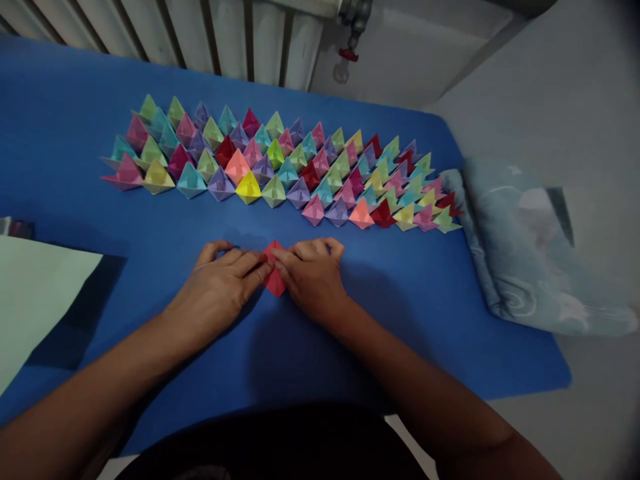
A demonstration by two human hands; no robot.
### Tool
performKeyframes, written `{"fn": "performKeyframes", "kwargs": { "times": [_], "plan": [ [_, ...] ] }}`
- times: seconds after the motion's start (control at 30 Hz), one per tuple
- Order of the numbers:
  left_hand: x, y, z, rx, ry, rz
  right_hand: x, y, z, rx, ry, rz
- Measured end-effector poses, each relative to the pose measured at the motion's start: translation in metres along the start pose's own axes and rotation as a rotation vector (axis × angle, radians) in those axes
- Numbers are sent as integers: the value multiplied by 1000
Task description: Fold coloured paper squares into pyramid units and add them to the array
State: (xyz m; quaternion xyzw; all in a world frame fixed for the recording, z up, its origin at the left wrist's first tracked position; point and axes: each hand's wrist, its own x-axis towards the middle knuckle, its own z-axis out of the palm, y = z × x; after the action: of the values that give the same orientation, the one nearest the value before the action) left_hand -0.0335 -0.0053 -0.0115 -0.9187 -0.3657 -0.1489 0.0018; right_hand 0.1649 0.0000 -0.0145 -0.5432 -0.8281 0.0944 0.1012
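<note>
A small folded red paper [276, 283], diamond-shaped, lies on the blue table surface [200, 393] in front of me. My left hand [225, 280] grips its left side, with thumb and fingers pressed on the paper. From the right, my right hand [314, 272] presses thumb and index finger on the upper middle and right edge of the same paper. Both hands partly cover it. Beyond them stand several rows of folded paper boats [249, 189] in many colours, set close together.
At the left edge lies a large pale green sheet [40, 287], with small dark items [20, 229] behind it. A folded grey-blue cloth [530, 247] rests at the right end. Behind the table are a white radiator [230, 40] and a red valve handle [349, 55].
</note>
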Motion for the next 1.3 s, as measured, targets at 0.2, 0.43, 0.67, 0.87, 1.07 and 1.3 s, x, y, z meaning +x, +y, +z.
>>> {"fn": "performKeyframes", "kwargs": {
  "times": [0.2,0.43,0.67,0.87,1.07,1.3],
  "plan": [
    [0,5,2,70,-13,6,-1,-1,4,-74,9,-22],
    [0,16,4,168,-22,-10,-1,-10,1,-147,-32,-13],
    [-1,24,5,130,-108,-85,0,-15,1,-158,-25,14],
    [-6,31,5,140,-131,-167,5,-19,-11,-141,-158,50],
    [-9,41,10,99,-120,-291,2,-16,-15,-152,-118,9],
    [-6,42,5,140,-145,-311,3,-10,-15,-169,-73,-74]
  ]
}}
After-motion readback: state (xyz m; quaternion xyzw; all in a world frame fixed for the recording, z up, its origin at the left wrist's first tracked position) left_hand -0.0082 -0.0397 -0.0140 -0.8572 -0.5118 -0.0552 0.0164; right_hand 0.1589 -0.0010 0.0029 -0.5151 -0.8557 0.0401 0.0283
